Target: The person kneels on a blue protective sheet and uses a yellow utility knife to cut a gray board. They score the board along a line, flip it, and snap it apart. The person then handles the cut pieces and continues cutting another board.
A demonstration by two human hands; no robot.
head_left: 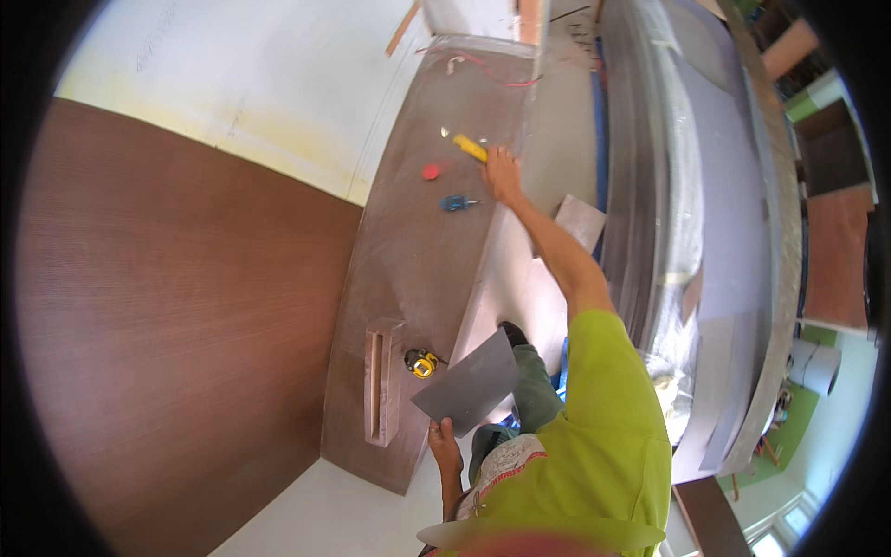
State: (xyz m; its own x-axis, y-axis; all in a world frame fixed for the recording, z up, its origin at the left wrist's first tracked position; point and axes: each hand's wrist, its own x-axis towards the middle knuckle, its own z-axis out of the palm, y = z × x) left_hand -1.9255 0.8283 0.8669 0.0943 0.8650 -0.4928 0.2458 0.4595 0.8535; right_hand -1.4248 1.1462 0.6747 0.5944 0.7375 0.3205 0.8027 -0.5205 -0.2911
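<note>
Holding yellow tool (471, 148), right hand (503, 175) hiding end; left hand (445, 446) partly behind sheet (471, 382)

- No words or numbers come clear from where I stand.
- The person's yellow-green shirt (613, 418) has a pale printed patch (509, 459) at the front, with a red band along it; the print is bent out of shape and too small for me to make out.
- The yellow-and-black tape measure (422, 363) has a pale spot on its face, perhaps a label, too tiny to tell.
- High on the white wall (288, 65) I see faint grey marks (156, 42), possibly handwriting, too weak to decipher.
</note>
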